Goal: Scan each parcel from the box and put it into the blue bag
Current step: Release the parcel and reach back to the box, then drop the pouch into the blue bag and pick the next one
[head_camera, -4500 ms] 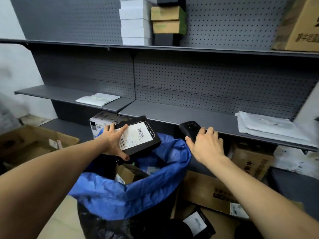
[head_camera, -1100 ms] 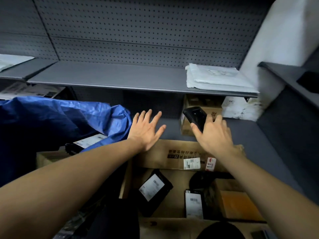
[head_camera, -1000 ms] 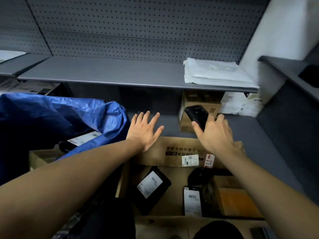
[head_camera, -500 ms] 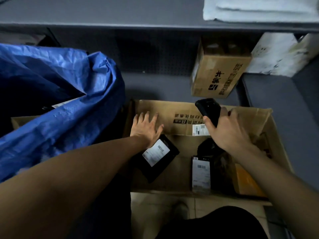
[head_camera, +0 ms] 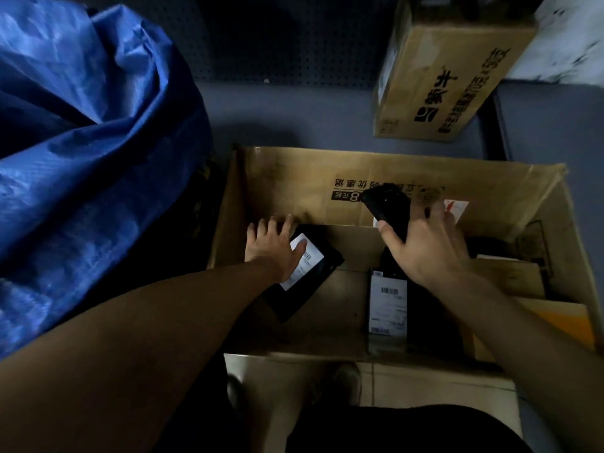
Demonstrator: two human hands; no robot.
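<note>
An open cardboard box (head_camera: 284, 184) stands on the floor below me. Inside it, at the left, lies a black parcel (head_camera: 313, 276) with a white barcode label. My left hand (head_camera: 271, 246) is on the parcel's near-left corner, thumb on the label and fingers over its edge. My right hand (head_camera: 425, 246) hovers over the middle of the box, closed around a black scanner (head_camera: 387, 207). A second black parcel (head_camera: 387, 305) with a white label lies under my right wrist. The blue bag (head_camera: 81, 142) bulges at the left, beside the box.
More parcels fill the box's right side: a brown carton (head_camera: 510, 276) and an orange one (head_camera: 562, 325). A closed printed carton (head_camera: 438, 70) stands behind the box, a white block (head_camera: 568, 37) beside it. My shoe (head_camera: 346, 377) touches the box's near wall.
My left hand let go of an earlier parcel into the blue bag, then dropped into the box onto the black parcel. The view tilted down; my right hand followed with the scanner.
</note>
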